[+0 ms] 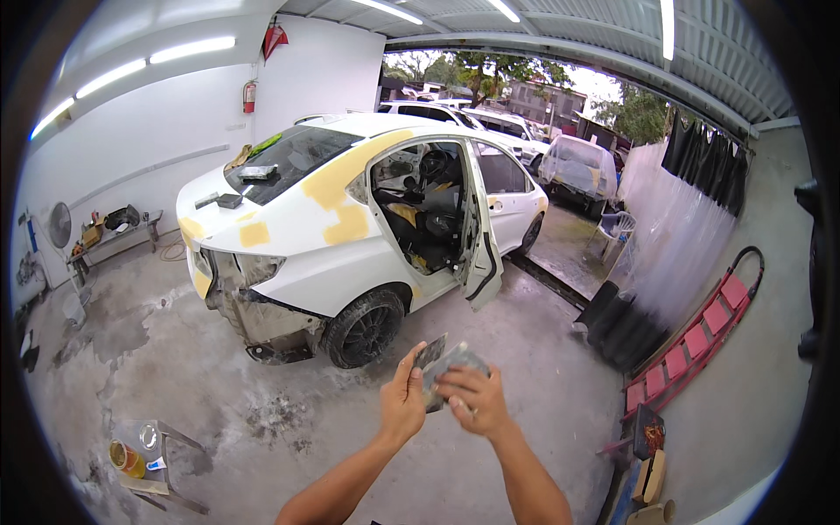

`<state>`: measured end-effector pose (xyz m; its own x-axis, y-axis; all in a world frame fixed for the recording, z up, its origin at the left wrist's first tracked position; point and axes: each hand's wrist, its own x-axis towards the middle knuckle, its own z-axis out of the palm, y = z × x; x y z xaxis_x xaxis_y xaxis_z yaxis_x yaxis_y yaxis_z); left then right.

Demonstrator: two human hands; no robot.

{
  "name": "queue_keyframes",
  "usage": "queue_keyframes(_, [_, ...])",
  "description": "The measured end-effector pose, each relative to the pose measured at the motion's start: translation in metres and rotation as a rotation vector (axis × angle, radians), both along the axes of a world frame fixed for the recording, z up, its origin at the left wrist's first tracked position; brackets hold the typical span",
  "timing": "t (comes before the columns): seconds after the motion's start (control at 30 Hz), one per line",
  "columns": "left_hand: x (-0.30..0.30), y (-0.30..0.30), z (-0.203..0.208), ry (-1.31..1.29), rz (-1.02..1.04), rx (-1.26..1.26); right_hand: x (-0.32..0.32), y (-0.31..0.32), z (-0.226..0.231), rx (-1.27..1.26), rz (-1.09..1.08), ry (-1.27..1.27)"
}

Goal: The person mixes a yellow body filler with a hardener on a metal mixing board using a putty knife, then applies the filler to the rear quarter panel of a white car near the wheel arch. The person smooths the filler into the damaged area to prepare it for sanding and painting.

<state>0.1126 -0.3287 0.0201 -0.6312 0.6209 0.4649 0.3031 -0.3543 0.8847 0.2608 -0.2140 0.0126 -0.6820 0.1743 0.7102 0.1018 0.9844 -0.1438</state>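
Both my hands are raised in front of me, near the rear wheel of a white car. In my left hand (404, 395) a thin dark sheet (430, 352), which looks like sandpaper, is gripped between thumb and fingers. My right hand (472, 398) lies over a flat grey piece (458, 357) against that sheet, its fingers curled across the face. Blur hides whether the grey piece is a block or folded paper. The white car (297, 284) has yellow filler patches (346, 225), a stripped rear end and an open rear door (483, 254).
A small metal stool (162, 459) holding a yellow tub (127, 458) stands at the lower left. A red stepladder (691, 341) leans on the right wall. Small blocks (229, 201) rest on the car's trunk. A plastic chair (615, 229) stands beyond the car.
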Motion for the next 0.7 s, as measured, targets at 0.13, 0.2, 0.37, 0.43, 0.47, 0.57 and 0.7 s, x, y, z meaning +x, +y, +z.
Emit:
queue_keyframes(0.13, [-0.012,-0.026,0.013,0.261,0.018,-0.091,0.016,-0.006,-0.028,0.036,0.065,-0.176])
queue_keyframes(0.2, [-0.025,-0.037,0.013,0.279,0.118,0.01,0.027,0.004,-0.037,-0.281,0.087,-0.103])
queue_keyframes(0.37, [-0.02,-0.019,-0.021,-0.682,0.017,0.249,0.005,-0.007,-0.059,-1.278,0.456,0.88])
queue_keyframes(0.43, [-0.004,-0.003,-0.042,-0.896,-0.019,0.299,-0.01,-0.019,-0.06,-1.19,0.561,0.873])
queue_keyframes(0.47, [0.003,0.002,-0.052,-1.122,-0.034,0.259,-0.014,-0.023,-0.06,-1.133,0.614,0.852])
queue_keyframes(0.57, [0.007,0.009,-0.07,-1.044,-0.08,0.365,-0.009,-0.013,-0.053,-0.558,0.166,0.216])
queue_keyframes(0.7, [0.001,0.013,-0.067,-1.211,-0.11,0.292,-0.008,-0.008,-0.037,-0.794,0.106,0.442])
